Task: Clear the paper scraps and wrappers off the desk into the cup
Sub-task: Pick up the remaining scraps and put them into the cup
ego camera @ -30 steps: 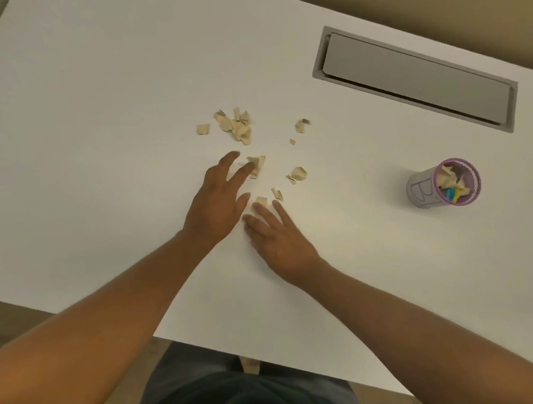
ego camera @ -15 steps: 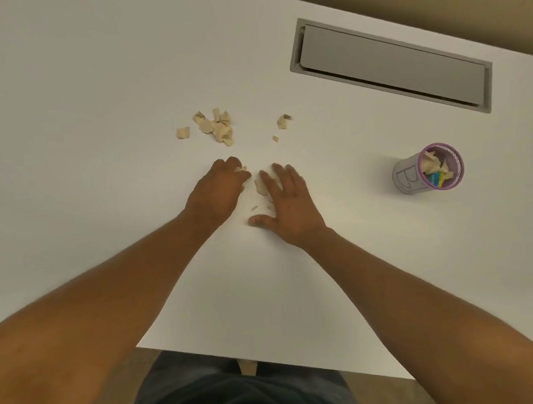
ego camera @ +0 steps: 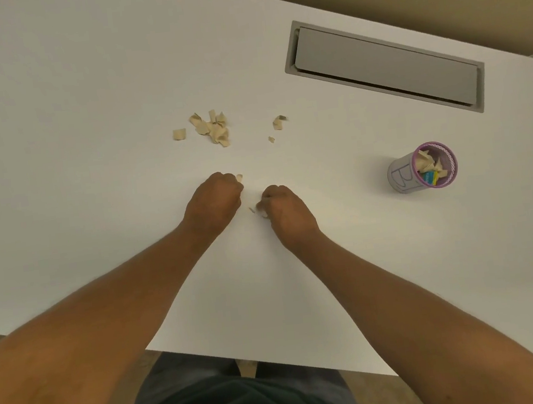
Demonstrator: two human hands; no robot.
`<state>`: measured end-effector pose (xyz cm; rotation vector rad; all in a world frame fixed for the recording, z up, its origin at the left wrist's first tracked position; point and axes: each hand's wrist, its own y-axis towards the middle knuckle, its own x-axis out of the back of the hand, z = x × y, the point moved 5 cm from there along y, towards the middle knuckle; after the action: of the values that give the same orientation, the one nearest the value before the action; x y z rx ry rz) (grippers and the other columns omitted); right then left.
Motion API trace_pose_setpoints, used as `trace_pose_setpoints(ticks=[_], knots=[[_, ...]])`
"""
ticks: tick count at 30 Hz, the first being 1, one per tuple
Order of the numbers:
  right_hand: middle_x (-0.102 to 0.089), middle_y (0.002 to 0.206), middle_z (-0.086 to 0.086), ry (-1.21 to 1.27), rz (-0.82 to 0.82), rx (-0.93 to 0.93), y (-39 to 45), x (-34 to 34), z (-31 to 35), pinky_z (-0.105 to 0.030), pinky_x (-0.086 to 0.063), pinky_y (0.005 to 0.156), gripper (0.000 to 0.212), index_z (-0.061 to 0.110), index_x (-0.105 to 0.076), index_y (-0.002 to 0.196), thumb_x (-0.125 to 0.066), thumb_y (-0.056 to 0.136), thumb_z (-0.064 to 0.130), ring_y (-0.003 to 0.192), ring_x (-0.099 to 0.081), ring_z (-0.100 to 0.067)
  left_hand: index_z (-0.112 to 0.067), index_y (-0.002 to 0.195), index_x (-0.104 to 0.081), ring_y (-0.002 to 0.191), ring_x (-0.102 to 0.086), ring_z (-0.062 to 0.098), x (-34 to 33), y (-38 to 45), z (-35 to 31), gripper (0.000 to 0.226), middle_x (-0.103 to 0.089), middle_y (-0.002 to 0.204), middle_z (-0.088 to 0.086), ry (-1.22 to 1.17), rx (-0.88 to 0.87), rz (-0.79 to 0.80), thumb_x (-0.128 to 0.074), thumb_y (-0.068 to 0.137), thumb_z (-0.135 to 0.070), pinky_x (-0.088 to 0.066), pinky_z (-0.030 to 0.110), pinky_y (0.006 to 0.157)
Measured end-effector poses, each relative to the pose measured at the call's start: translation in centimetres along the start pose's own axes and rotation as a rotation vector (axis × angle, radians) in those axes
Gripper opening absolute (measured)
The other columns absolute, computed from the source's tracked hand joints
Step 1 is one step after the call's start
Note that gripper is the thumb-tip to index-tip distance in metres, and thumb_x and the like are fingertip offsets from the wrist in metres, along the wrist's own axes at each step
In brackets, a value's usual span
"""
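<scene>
1. both hands down on the white desk (ego camera: 63, 92), side by side, picking up bits.
2. left hand (ego camera: 215, 198) curled into a fist, one tan bit (ego camera: 239, 177) poking out at the fingertips.
3. right hand (ego camera: 284, 207) curled too, pinching small bits (ego camera: 253, 209) at the thumb.
4. more paper scraps (ego camera: 215, 128) farther up the desk, with a few loose ones (ego camera: 279, 122) to the right of them.
5. cup (ego camera: 422, 167) well off to the right, partly full of scraps.
6. next, most likely: carry the fistfuls over the cup, then let go.

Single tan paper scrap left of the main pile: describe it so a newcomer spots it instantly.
On the white desk, find the clump of tan paper scraps beyond the closed left hand. The lone squarish tan scrap lies flat just left of the clump, apart from it.
</scene>
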<state>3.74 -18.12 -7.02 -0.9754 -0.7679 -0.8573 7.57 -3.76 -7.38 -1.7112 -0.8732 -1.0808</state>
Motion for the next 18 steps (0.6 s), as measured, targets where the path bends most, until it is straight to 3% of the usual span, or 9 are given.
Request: trace_pose_setpoints(ticks=[3, 6, 8, 10, 12, 14, 18], knots=[[-0.07, 0.117, -0.008, 0.217, -0.012, -0.213, 0.5, 0.4, -1.4, -0.031, -0.054, 0.092, 0.027, 0.006, -0.075, 0.112, -0.057, 0.093, 0.001, 0.107, -0.067, -0.025, -0.006, 0.118, -0.077, 0.108, -0.068, 0.034, 0.3, -0.2, 0.3, 0.03, -0.075, 0.114, 0.015, -0.178, 0.081, -0.08, -0.055, 0.097, -0.009, -0.053, 0.042, 0.094], [-0.079, 0.106, -0.002, 0.657, -0.209, -0.466, -1.0, 1.5, -3.6, -0.026, -0.058, 0.082, 0.03, 0.012, -0.083, 0.1, -0.061, 0.087, -0.003, 0.098, -0.074, -0.018, -0.01, 0.11, -0.082, 0.104, -0.074, 0.026, 1.3, -0.7, 0.3, 0.025, -0.081, 0.109, 0.009, -0.496, 0.299, -0.224, -0.066, 0.091, -0.011, -0.057, 0.032, 0.092], [-0.081, 0.097, 0.0, 1.009, -0.297, -0.62, -2.4, 2.0, -5.1, -0.026, -0.06, 0.079, 0.022, 0.015, -0.084, 0.094, -0.07, 0.086, 0.001, 0.093, -0.077, -0.017, -0.013, 0.103, -0.084, 0.093, -0.075, 0.011, 1.9, -0.8, -0.5, 0.02, -0.082, 0.104, 0.003, -0.726, 0.387, -0.258, -0.074, 0.086, -0.014, -0.053, 0.012, 0.08], [-0.082, 0.098, -0.006, 1.352, -0.368, -0.671, -3.9, 3.0, -6.2, -0.03, -0.062, 0.088, 0.015, 0.007, -0.083, 0.097, -0.078, 0.085, 0.0, 0.096, -0.078, -0.023, -0.018, 0.099, -0.085, 0.075, -0.069, -0.005, 2.3, -0.4, -2.2, 0.019, -0.081, 0.096, -0.005, -0.897, 0.416, -0.234, -0.079, 0.081, -0.013, -0.045, -0.001, 0.061], [-0.081, 0.102, -0.012, 1.572, -0.449, -0.654, -5.5, 4.6, -7.5, -0.028, -0.063, 0.088, 0.017, 0.0, -0.08, 0.102, -0.077, 0.086, -0.004, 0.099, -0.078, -0.024, -0.025, 0.093, -0.085, 0.068, -0.065, -0.013, 2.8, 0.2, -4.6, 0.02, -0.077, 0.086, -0.015, -1.024, 0.409, -0.185, -0.081, 0.078, -0.012, -0.043, 0.0, 0.054], [-0.08, 0.106, -0.016, 1.7, -0.517, -0.637, -7.5, 6.3, -8.9, -0.025, -0.062, 0.085, 0.017, -0.001, -0.078, 0.104, -0.073, 0.089, -0.006, 0.098, -0.078, -0.023, -0.033, 0.086, -0.084, 0.068, -0.066, -0.011, 3.7, 0.9, -7.3, 0.021, -0.075, 0.078, -0.018, -1.09, 0.386, -0.139, -0.083, 0.076, -0.014, -0.045, 0.004, 0.059], [-0.081, 0.099, -0.009, 1.725, -0.7, -0.647, -11.3, 9.8, -13.3, -0.024, -0.063, 0.081, 0.017, 0.006, -0.079, 0.099, -0.071, 0.091, -0.006, 0.094, -0.078, -0.021, -0.026, 0.084, -0.084, 0.076, -0.081, 0.014, 5.0, 2.6, -13.7, 0.016, -0.081, 0.081, -0.005, -1.245, 0.335, -0.062, -0.081, 0.078, -0.011, -0.06, 0.027, 0.085]])
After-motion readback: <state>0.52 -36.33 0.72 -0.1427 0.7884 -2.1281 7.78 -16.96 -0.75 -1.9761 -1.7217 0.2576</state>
